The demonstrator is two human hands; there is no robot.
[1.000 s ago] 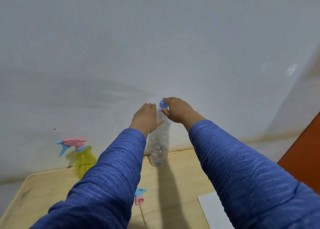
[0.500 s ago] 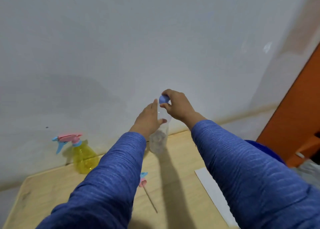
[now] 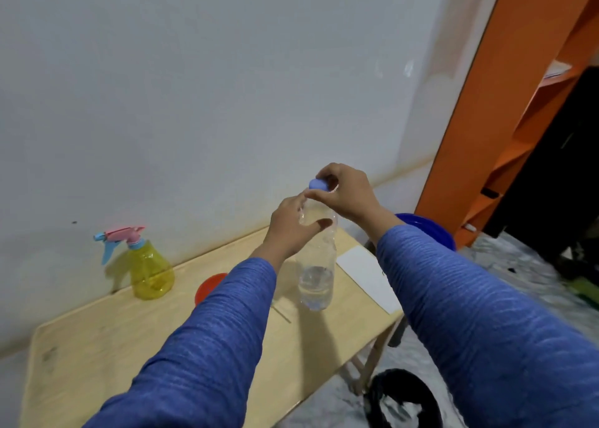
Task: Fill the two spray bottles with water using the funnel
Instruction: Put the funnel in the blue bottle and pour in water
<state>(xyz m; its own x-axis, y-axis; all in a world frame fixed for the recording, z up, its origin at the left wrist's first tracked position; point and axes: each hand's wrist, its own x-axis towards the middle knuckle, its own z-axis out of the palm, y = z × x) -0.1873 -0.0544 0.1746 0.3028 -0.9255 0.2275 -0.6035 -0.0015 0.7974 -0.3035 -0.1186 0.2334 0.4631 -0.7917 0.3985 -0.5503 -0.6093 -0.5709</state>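
A clear plastic water bottle [image 3: 316,278] stands on the wooden table [image 3: 97,346], with a little water at its bottom. My left hand [image 3: 288,230] grips its upper part. My right hand [image 3: 346,191] pinches the blue cap [image 3: 318,184] at the bottle's top. A yellow spray bottle [image 3: 150,272] with a pink and blue trigger head stands at the table's back left. An orange-red funnel [image 3: 209,286] shows partly behind my left sleeve. A thin tube [image 3: 281,312] lies on the table beside that sleeve.
A white sheet [image 3: 366,275] lies on the table's right end. Past that end sit a blue basin [image 3: 431,230] and an orange shelf unit [image 3: 505,103]. A black object [image 3: 405,398] rests on the floor below the table's right edge. A white wall runs behind the table.
The view has swung right and down, which brought the orange shelf, blue basin and funnel into sight. Both hands have stayed on the bottle, right fingers on the cap.
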